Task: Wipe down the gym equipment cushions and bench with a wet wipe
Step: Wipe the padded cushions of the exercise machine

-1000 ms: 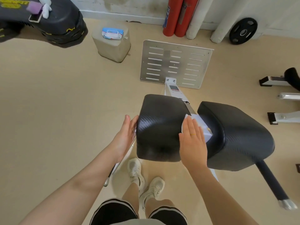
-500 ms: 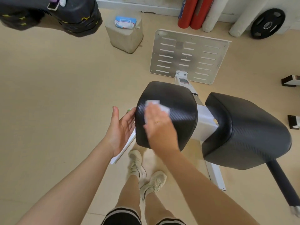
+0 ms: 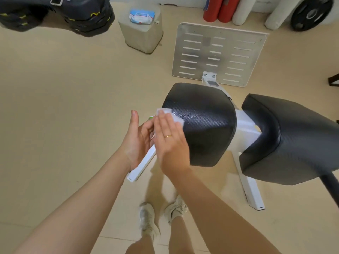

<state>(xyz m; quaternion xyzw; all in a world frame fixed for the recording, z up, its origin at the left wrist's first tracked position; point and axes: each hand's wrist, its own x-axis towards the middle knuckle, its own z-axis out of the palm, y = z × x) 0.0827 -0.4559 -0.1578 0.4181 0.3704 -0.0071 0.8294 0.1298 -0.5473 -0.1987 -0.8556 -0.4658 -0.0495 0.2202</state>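
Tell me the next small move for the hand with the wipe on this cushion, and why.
Probably sweep the right hand rightward across the top of the left cushion. The wipe lies flat under the fingers at the cushion's left edge, beside the open left hand, so most of the black top lies to its right. The right cushion can wait.

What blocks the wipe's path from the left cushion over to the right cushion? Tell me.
Nothing visible blocks it. The right hand presses the wet wipe flat on the left cushion. Between that and the right cushion there is only an open gap over the white frame, lower than both pads.
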